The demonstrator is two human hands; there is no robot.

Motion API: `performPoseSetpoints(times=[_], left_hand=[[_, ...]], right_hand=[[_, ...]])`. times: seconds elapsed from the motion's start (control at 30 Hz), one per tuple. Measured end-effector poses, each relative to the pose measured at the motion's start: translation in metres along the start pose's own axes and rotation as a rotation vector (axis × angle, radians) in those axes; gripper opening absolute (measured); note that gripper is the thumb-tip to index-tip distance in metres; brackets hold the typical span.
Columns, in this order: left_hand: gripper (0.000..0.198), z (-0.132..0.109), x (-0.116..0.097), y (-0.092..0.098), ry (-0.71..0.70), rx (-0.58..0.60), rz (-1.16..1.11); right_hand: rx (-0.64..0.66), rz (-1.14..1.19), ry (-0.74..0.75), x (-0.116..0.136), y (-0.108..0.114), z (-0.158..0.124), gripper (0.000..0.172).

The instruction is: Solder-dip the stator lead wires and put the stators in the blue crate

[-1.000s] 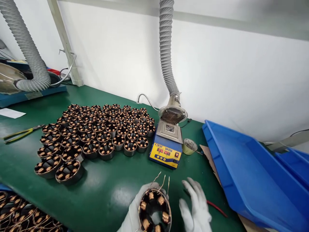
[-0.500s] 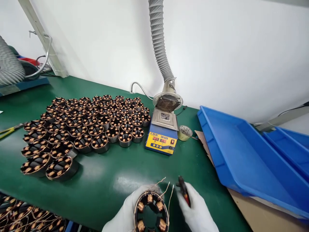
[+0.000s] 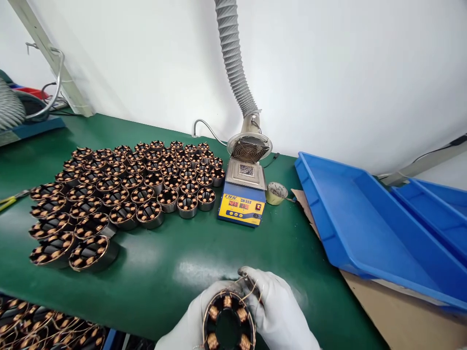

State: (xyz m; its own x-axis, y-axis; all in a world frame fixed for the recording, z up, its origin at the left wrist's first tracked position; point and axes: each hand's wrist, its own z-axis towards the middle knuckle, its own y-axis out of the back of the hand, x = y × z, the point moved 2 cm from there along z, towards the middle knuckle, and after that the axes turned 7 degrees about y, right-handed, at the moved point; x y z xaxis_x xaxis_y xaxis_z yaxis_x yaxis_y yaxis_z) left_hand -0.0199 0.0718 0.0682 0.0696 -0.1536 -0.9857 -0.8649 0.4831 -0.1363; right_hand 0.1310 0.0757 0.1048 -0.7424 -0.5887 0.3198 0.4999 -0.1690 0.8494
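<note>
My left hand (image 3: 195, 316), in a white glove, is closed around a motor stator (image 3: 228, 297) at the bottom centre. The stator is a ring of copper coils on black insulation, its open face turned towards me. Several loose copper wires stick up from its upper right rim. My right hand (image 3: 279, 308), also gloved, is closed at that rim around small dark pliers (image 3: 251, 284), mostly covered by its fingers. Their tip is among the wires; I cannot make out whether the jaws grip one.
Rows of stators (image 3: 126, 214) stand on the green table (image 3: 175, 253). Behind is a blue and yellow solder pot (image 3: 242, 206) under an exhaust hose (image 3: 233, 53), beside a small tub (image 3: 276, 193). Blue trays (image 3: 357, 223) lie right; yellow-handled pliers (image 3: 12, 199) left. More stators (image 3: 47, 325) sit lower left.
My right hand has moved left with the pliers, from beside the stator to the wires at its rim. My left hand still holds the stator in nearly the same place. The view has shifted slightly.
</note>
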Motion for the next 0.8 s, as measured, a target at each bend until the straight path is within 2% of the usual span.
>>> performPoseSetpoints(times=[0.17,0.27,0.33,0.4,0.47,0.6,0.8], left_hand=[[0.053,-0.011,-0.010,0.003,0.123,0.046,-0.047],[0.051,-0.017,-0.014,0.009,0.175,0.054,0.009],[0.045,-0.016,-0.014,0.012,0.143,0.079,0.026],[0.040,-0.011,-0.010,0.013,0.121,0.091,0.028],[0.039,-0.007,-0.003,0.012,0.124,0.093,0.034],[0.033,-0.003,0.006,0.008,0.085,0.081,0.083],[0.025,-0.004,-0.011,0.010,-0.036,-0.007,0.225]], right_hand=[[0.107,-0.050,-0.177,-0.007,0.000,-0.001,0.028],[-0.030,-0.055,-0.422,-0.026,0.008,-0.006,0.031],[-0.082,-0.081,-0.526,-0.036,0.013,-0.010,0.033],[-0.004,-0.041,-0.488,-0.035,0.013,-0.011,0.032],[0.100,0.062,-0.377,-0.027,0.009,-0.010,0.028],[0.140,0.101,-0.213,-0.008,0.005,-0.009,0.022],[0.259,0.182,-0.148,0.001,0.015,-0.010,0.020]])
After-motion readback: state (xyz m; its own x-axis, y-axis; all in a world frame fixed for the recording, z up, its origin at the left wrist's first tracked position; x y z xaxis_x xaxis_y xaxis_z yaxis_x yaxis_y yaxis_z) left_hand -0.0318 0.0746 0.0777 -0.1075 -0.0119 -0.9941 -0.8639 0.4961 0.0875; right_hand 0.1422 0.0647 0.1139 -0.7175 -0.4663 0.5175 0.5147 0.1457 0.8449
